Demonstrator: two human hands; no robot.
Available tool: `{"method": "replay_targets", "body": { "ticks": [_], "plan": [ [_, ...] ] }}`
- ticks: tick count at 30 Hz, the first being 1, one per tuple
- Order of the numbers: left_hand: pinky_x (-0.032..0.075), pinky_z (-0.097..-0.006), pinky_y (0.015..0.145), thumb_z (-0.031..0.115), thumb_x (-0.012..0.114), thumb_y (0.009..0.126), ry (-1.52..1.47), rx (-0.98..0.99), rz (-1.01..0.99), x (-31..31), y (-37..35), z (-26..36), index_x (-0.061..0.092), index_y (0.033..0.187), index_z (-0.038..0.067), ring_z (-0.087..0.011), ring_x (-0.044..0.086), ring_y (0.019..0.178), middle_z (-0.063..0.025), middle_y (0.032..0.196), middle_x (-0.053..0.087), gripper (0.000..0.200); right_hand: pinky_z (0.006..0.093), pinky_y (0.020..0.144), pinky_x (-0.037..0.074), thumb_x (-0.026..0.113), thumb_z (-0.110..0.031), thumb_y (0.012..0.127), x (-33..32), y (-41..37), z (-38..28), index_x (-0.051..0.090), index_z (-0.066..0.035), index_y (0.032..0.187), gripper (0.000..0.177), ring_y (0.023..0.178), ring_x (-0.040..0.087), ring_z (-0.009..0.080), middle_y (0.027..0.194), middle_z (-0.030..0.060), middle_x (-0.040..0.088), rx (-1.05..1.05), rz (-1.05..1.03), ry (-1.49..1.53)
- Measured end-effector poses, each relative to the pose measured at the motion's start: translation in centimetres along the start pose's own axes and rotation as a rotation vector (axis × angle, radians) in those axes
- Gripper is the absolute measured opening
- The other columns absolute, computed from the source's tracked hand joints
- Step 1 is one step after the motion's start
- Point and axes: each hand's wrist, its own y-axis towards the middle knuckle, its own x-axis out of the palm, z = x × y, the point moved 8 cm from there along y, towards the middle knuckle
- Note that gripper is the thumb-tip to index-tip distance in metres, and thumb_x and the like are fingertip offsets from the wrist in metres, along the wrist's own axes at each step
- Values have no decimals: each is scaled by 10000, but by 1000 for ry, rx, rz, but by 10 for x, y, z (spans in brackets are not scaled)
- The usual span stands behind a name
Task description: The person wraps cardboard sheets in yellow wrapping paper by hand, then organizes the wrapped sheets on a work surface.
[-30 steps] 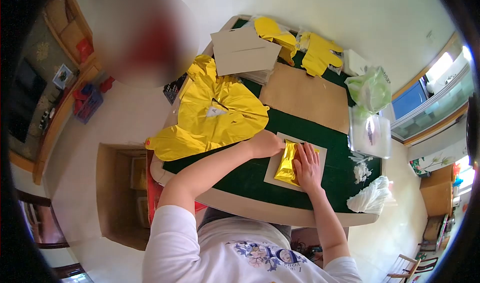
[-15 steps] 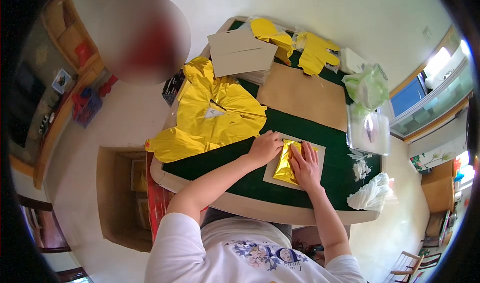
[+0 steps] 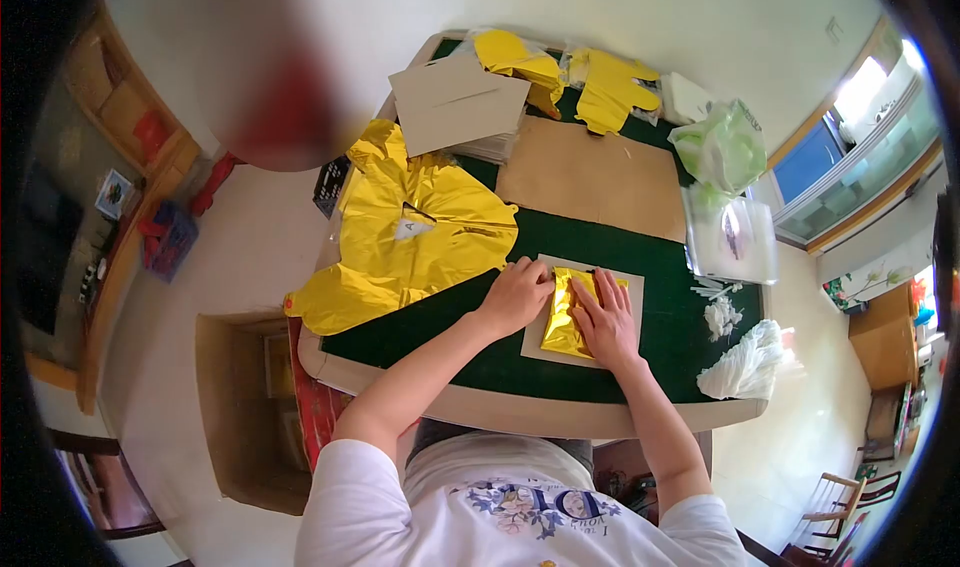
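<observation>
A gold foil piece folded into a flat rectangle point(image 3: 562, 329) lies on a small grey-beige card point(image 3: 537, 339), on the green table top near the front edge. My right hand point(image 3: 609, 322) rests flat on the foil, fingers stretched out and slightly apart. At the foil's upper left corner, my left hand point(image 3: 516, 293) has its fingers curled together; whatever may be between the fingertips is hidden. Left of my hands spreads a large unfolded gold foil balloon point(image 3: 425, 232), wrinkled, with a small white label marked A point(image 3: 410, 227).
Brown cardboard point(image 3: 595, 179) lies beyond my hands. Grey boards point(image 3: 460, 105) and yellow foil pieces point(image 3: 612, 92) sit at the back. On the right are a green-white plastic bag point(image 3: 722, 147), clear sleeves point(image 3: 738, 242) and a white bundle point(image 3: 742, 362). An open carton point(image 3: 235, 417) stands left.
The view has shifted slightly. My right hand still presses flat on the folded foil, and my left hand stays at its upper left corner.
</observation>
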Motion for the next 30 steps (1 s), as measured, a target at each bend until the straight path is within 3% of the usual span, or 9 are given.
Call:
{"method": "replay_targets", "body": {
  "ticks": [5,8,11,17,20,23,26,29,30],
  "plan": [
    [447,-380,792,101,649,798,62,182,110,-11,-10,9,674,903,82,-247,518,900,-73,921,529,109,499,1101,258,512,-352,936,0,1,0,459,-268,1383,458,1355,320,354,1438,194,369,11,-6,0],
    [442,-384,781,126,643,809,148,180,32,-15,-7,10,678,915,86,-250,517,893,-72,909,519,118,493,1103,258,519,-369,930,-3,1,-3,469,-296,1373,452,1357,318,351,1439,195,370,-5,-13,-23],
    [432,-388,782,186,644,822,32,68,14,-10,-5,-1,687,879,92,-253,516,892,-68,900,517,118,487,1105,259,526,-383,924,-1,1,-2,478,-313,1366,450,1359,318,349,1440,197,368,-20,-1,-37],
    [408,-420,814,211,660,847,-136,-457,-134,4,13,-12,708,861,80,-249,519,933,-90,928,563,140,484,1112,253,533,-387,919,-1,0,-3,488,-316,1359,448,1361,319,346,1444,196,363,-14,-7,-40],
    [407,-416,807,200,665,844,-104,-517,-60,14,9,-19,698,835,72,-252,521,935,-93,921,572,132,486,1117,246,531,-390,919,2,0,0,487,-317,1360,448,1365,314,346,1448,194,359,-12,-9,-38],
    [407,-412,785,192,670,841,62,-501,-11,6,4,-9,672,920,68,-254,525,909,-100,929,574,147,486,1120,241,526,-393,922,2,-2,0,486,-314,1361,448,1369,308,347,1451,193,357,-12,-7,-35],
    [415,-433,857,178,661,847,53,-512,11,-3,4,-2,619,1052,45,-265,532,982,-121,999,590,247,486,1121,238,523,-397,922,3,-2,1,485,-308,1363,451,1372,303,347,1452,196,357,-9,-1,-41],
    [380,-462,995,198,619,882,101,-167,227,6,1,26,565,1156,19,-276,496,1158,-137,1149,585,332,483,1132,218,488,-371,946,3,0,2,500,-267,1357,424,1379,287,346,1463,196,342,-7,-17,-39],
    [251,-536,1102,264,553,925,183,-158,27,26,-1,33,506,1263,5,-263,358,1345,-149,1362,480,428,481,1137,209,470,-358,958,4,-1,1,507,-247,1353,412,1382,279,346,1468,196,334,-5,-29,-34]
  ]
}}
